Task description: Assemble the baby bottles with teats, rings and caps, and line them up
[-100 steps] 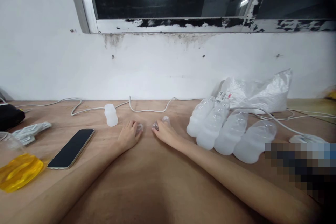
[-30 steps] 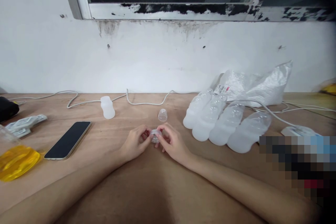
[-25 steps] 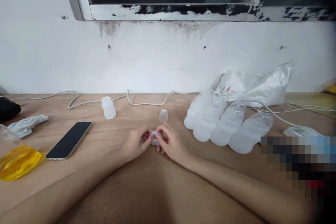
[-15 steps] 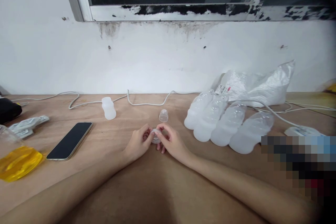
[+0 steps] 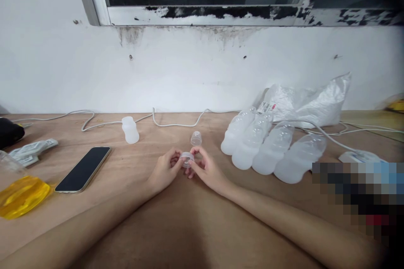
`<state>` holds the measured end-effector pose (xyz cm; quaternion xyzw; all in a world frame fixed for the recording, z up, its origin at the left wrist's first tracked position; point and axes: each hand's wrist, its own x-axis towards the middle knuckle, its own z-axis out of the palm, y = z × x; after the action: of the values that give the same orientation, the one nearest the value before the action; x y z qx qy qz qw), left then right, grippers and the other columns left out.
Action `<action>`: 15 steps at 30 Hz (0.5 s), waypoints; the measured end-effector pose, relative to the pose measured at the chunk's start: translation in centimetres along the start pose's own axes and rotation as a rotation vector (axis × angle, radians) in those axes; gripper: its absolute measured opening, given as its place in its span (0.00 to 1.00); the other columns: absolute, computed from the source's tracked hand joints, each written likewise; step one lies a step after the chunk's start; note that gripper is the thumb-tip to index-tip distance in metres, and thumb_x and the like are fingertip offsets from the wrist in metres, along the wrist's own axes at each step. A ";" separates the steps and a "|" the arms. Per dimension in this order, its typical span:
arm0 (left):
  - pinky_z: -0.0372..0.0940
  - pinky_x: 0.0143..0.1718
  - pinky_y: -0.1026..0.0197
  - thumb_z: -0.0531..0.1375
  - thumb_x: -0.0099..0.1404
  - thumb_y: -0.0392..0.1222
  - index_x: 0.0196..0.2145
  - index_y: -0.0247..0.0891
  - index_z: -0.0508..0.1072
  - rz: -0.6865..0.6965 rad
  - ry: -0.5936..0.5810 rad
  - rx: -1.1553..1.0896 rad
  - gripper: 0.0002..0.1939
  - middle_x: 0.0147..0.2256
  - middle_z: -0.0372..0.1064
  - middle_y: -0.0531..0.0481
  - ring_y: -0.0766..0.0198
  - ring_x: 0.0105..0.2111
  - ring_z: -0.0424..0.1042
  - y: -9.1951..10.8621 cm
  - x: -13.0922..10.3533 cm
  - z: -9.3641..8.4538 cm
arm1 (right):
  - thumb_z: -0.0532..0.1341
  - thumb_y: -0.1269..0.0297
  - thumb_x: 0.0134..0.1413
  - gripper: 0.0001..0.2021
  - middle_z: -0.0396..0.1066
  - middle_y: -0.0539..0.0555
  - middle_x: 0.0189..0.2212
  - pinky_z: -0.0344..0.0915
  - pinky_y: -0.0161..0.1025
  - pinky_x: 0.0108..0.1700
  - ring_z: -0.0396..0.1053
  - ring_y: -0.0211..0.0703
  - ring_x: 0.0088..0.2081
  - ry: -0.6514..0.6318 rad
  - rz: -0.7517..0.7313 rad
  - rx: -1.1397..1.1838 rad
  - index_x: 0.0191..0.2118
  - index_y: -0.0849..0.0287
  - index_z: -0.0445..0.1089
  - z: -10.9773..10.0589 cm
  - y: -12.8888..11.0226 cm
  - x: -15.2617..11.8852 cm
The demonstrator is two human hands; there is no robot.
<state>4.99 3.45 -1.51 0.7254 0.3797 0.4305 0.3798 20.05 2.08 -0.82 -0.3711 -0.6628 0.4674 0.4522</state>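
Observation:
A clear bottle collar ring (image 5: 187, 159) is pinched between both hands above the tabletop. Its left side is gripped by my left hand (image 5: 164, 171), thumb against the rim. My right hand (image 5: 207, 171) has closed on the opposite side, its lower fingers curled underneath. Whether a nipple sits inside the ring I cannot tell. Just beyond the hands stands a clear dome cap (image 5: 196, 138). Farther left, a frosted white bottle (image 5: 130, 130) stands uncapped.
Several frosted baby bottles (image 5: 264, 150) with clear domed tops are grouped at right, before a plastic bag (image 5: 312, 98). A phone (image 5: 83, 169) and a container of yellow liquid (image 5: 23, 195) lie at left. A white cable (image 5: 176, 125) runs along the back.
The collar ring has been tilted and raised slightly between the fingers, so its side wall and opening show more. Both hands keep their hold. The view has shifted a little.

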 end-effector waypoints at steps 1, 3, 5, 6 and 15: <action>0.64 0.32 0.63 0.53 0.60 0.45 0.34 0.36 0.62 0.000 -0.006 -0.051 0.09 0.29 0.68 0.50 0.65 0.29 0.69 -0.1 0.0 0.0 | 0.55 0.60 0.51 0.10 0.61 0.45 0.25 0.69 0.34 0.26 0.68 0.34 0.26 0.008 -0.003 0.022 0.34 0.55 0.52 0.0 0.0 0.0; 0.64 0.33 0.63 0.55 0.59 0.45 0.34 0.36 0.62 0.003 -0.010 -0.114 0.10 0.30 0.69 0.49 0.65 0.31 0.70 -0.2 0.1 -0.1 | 0.56 0.60 0.50 0.11 0.62 0.46 0.26 0.69 0.35 0.26 0.68 0.36 0.27 0.041 -0.008 0.044 0.35 0.55 0.51 0.0 0.1 0.0; 0.65 0.33 0.63 0.57 0.57 0.43 0.34 0.36 0.62 0.003 0.004 -0.134 0.10 0.31 0.69 0.49 0.64 0.32 0.70 -0.1 0.1 -0.2 | 0.56 0.60 0.49 0.11 0.62 0.47 0.27 0.69 0.36 0.26 0.68 0.37 0.27 0.062 -0.015 0.059 0.35 0.55 0.52 -0.1 0.2 0.0; 0.65 0.33 0.63 0.57 0.57 0.42 0.34 0.36 0.62 0.001 0.011 -0.128 0.10 0.31 0.69 0.49 0.65 0.31 0.70 0.0 0.1 -0.2 | 0.57 0.60 0.49 0.12 0.62 0.47 0.27 0.69 0.36 0.27 0.68 0.37 0.28 0.065 -0.016 0.065 0.36 0.54 0.52 0.0 0.3 0.0; 0.63 0.28 0.65 0.55 0.58 0.39 0.31 0.37 0.61 0.043 0.056 0.060 0.05 0.26 0.69 0.52 0.67 0.26 0.69 0.7 -0.4 -0.2 | 0.56 0.62 0.49 0.09 0.62 0.46 0.26 0.67 0.36 0.29 0.67 0.34 0.24 0.074 -0.035 -0.019 0.32 0.55 0.52 0.2 0.0 0.0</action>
<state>4.81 2.84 -1.02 0.7322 0.3874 0.4469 0.3378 19.87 2.03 -0.89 -0.3805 -0.6565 0.4391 0.4811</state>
